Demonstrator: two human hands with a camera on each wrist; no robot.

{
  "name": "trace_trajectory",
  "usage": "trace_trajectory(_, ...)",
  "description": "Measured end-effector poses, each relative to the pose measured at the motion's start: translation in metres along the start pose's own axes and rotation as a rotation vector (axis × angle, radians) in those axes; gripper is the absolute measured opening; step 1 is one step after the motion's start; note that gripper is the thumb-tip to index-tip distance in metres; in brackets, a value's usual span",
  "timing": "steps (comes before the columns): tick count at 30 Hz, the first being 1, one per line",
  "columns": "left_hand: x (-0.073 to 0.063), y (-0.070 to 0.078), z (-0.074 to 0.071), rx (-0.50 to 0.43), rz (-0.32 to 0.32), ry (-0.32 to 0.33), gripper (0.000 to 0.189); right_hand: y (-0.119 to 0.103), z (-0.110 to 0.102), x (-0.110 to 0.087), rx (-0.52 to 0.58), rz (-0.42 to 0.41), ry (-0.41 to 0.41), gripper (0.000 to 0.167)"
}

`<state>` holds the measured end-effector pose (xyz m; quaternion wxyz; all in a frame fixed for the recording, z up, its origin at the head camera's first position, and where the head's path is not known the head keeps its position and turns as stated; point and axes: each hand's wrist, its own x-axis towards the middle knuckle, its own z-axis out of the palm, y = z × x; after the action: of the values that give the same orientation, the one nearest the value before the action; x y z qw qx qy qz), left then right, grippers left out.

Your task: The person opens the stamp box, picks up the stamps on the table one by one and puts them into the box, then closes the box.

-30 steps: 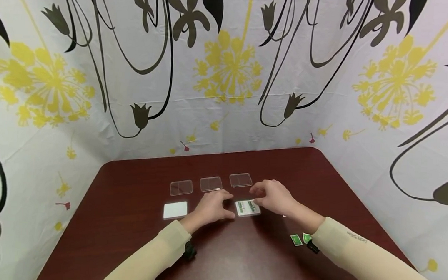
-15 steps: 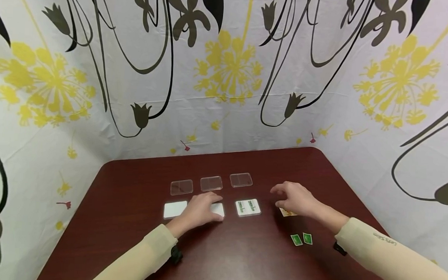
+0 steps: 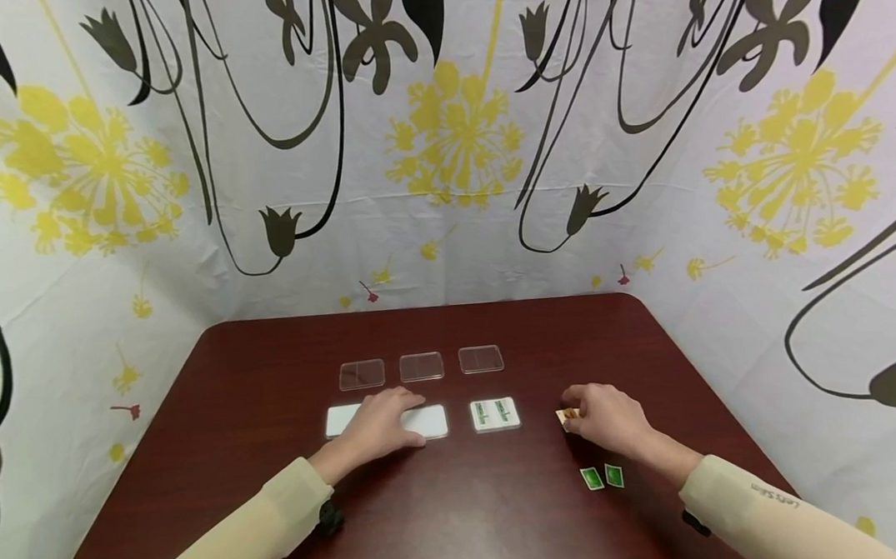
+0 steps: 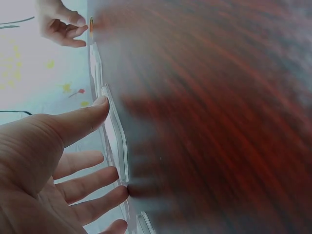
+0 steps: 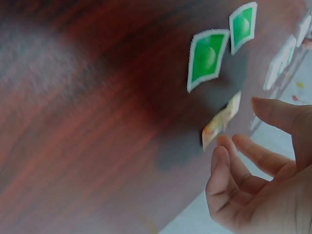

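Note:
My left hand (image 3: 376,431) spreads over two flat cases with white faces, the left one (image 3: 340,418) and the right one (image 3: 432,420). In the left wrist view its fingers are apart, with the thumb tip at a case edge (image 4: 117,134). My right hand (image 3: 610,420) is at a small orange-and-cream stamp (image 3: 565,416). In the right wrist view the fingertips meet the edge of this stamp (image 5: 222,119), while the thumb stands apart from it. A third flat case (image 3: 495,415), its white face marked in green, lies between the hands.
Two green stamps with perforated edges, one on the left (image 3: 592,478) and one on the right (image 3: 614,476), lie nearer me. Three clear rectangular lids (image 3: 422,367) form a row farther back on the dark red table (image 3: 279,364). A patterned cloth (image 3: 449,254) hangs behind it.
My left hand has drawn left, off the space beside the green-marked case and back over the white ones. The right hand has left that case and moved right to the orange stamp.

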<state>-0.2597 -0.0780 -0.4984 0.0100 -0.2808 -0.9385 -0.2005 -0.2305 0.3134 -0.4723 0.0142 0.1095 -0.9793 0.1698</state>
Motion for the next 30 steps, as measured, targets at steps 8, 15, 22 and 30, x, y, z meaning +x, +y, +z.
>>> trace_trajectory(8,-0.006,-0.002,-0.004,0.010,0.018,0.025,0.064,0.003,0.012,-0.004,-0.041,-0.011,0.055,0.039)
trace_trajectory(15,-0.010,-0.005,-0.004,0.027,0.021,0.035,0.062,0.002,0.017,-0.005,0.012,0.008,0.071,0.035)
trace_trajectory(22,-0.011,-0.008,-0.002,0.028,0.026,0.057,0.058,0.001,0.020,-0.007,0.051,0.010,0.100,0.027)
trace_trajectory(30,-0.012,-0.009,-0.001,0.011,0.011,0.057,0.057,0.000,0.025,-0.008,0.070,-0.031,0.148,0.025)
